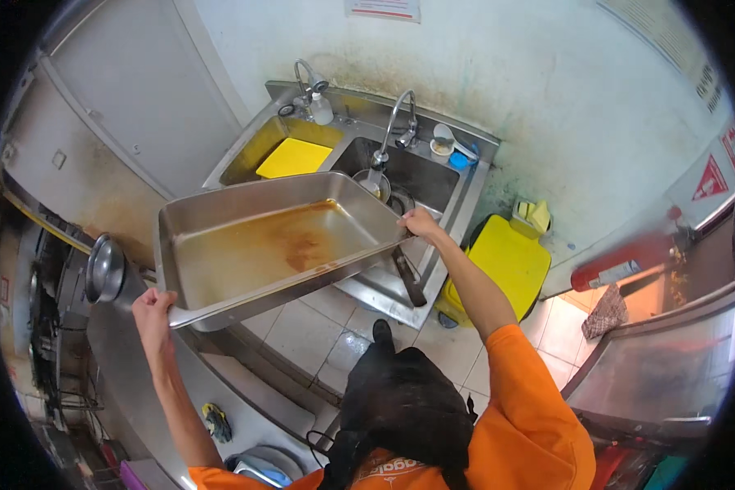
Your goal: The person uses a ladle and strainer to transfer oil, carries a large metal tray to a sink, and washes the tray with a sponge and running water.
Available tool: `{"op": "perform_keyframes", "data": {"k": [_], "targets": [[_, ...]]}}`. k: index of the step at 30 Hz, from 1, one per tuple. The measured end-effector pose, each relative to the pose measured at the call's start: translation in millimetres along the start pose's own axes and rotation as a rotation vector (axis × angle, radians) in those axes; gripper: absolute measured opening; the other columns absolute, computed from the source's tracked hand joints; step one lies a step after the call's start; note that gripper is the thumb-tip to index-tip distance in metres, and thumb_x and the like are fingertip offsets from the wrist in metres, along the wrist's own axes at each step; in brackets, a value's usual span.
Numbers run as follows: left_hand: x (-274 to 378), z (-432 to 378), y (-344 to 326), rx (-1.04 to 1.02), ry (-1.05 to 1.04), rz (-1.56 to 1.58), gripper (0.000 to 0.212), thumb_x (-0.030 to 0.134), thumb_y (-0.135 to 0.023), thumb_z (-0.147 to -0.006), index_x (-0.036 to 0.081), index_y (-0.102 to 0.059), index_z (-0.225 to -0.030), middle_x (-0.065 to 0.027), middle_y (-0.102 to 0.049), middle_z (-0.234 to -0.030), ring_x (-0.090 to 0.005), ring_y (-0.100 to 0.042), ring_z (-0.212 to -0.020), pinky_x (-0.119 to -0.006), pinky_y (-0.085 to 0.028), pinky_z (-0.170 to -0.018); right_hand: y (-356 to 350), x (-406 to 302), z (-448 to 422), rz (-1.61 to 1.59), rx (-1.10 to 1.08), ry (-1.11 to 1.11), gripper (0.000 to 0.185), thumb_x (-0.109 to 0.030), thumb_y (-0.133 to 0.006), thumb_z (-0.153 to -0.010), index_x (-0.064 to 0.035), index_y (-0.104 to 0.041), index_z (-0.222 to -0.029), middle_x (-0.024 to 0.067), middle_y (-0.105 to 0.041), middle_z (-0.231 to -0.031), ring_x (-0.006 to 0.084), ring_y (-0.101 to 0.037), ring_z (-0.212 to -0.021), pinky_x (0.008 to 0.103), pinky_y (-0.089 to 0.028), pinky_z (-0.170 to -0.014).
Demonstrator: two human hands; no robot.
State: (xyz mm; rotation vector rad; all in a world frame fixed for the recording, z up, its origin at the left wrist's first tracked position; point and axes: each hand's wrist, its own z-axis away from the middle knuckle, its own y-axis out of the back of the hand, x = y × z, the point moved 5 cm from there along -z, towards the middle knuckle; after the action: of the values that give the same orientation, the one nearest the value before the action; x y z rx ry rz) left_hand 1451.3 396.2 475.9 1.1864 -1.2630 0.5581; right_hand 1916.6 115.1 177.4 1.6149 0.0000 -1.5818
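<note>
A large rectangular stainless steel pan point(220, 245) is held up in the air between my hands, its inside facing me. Brownish liquid or residue lies on its bottom. My left hand point(154, 306) grips the near left corner of the rim. The right corner is gripped by my right hand point(419, 225). Behind the pan stands a double steel sink, partly covered by it. Under the gooseneck faucet point(395, 119) in the right basin point(429, 168) is a round metal vessel point(373, 184). A dark pan handle point(408, 278) sticks out over the sink's near edge.
The left basin holds a yellow board point(295, 158). Right of the sink stands a yellow-lidded bin point(505, 260). At left runs a steel counter point(128, 349) with a metal bowl point(106, 269) and a scrubbing sponge or cloth point(217, 422). A fire extinguisher point(625, 260) is at the right, above the tiled floor.
</note>
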Motion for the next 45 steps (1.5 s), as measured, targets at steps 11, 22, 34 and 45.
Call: {"op": "perform_keyframes", "data": {"k": [11, 22, 34, 45], "targets": [[-9, -40, -219, -0.001, 0.022, 0.038, 0.028, 0.002, -0.059, -0.071, 0.009, -0.036, -0.058, 0.0081, -0.034, -0.058, -0.0026, -0.028, -0.054, -0.023, -0.02, -0.047, 11, 141, -153, -0.022, 0.122, -0.264, 0.032, -0.018, -0.064, -0.069, 0.0055, -0.064, -0.09, 0.0192, -0.064, -0.091, 0.0283, -0.061, -0.088, 0.0366, -0.044, -0.078], [-75, 16, -300, 0.128, 0.31, 0.113, 0.027, -0.001, -0.056, -0.077, 0.01, -0.037, -0.061, 0.0073, -0.038, -0.059, -0.0017, -0.031, -0.053, -0.021, -0.022, -0.047, 32, 158, -206, 0.389, -0.195, -0.383, 0.052, -0.028, -0.066, -0.066, 0.0011, -0.058, -0.108, 0.0193, -0.055, -0.118, 0.0318, -0.053, -0.109, 0.0371, -0.043, -0.091], [-117, 57, -364, 0.095, 0.317, 0.034, 0.01, 0.004, -0.057, -0.078, -0.002, -0.054, -0.071, -0.0013, -0.053, -0.07, -0.0102, -0.045, -0.065, -0.027, -0.038, -0.062, 188, 112, -52, -0.255, 0.359, -0.059, 0.02, -0.007, -0.058, -0.079, -0.0025, -0.062, -0.099, 0.0091, -0.066, -0.087, 0.0157, -0.062, -0.077, 0.0266, -0.048, -0.068], [-140, 42, -344, -0.02, 0.428, -0.125, 0.016, 0.006, -0.053, -0.084, -0.008, -0.058, -0.092, -0.0076, -0.06, -0.087, -0.0131, -0.053, -0.076, -0.028, -0.044, -0.071, 297, 405, -17, 0.515, 0.429, -0.41, 0.038, -0.027, -0.057, -0.08, 0.0042, -0.053, -0.101, 0.0274, -0.049, -0.101, 0.0445, -0.053, -0.091, 0.0476, -0.044, -0.078]]}}
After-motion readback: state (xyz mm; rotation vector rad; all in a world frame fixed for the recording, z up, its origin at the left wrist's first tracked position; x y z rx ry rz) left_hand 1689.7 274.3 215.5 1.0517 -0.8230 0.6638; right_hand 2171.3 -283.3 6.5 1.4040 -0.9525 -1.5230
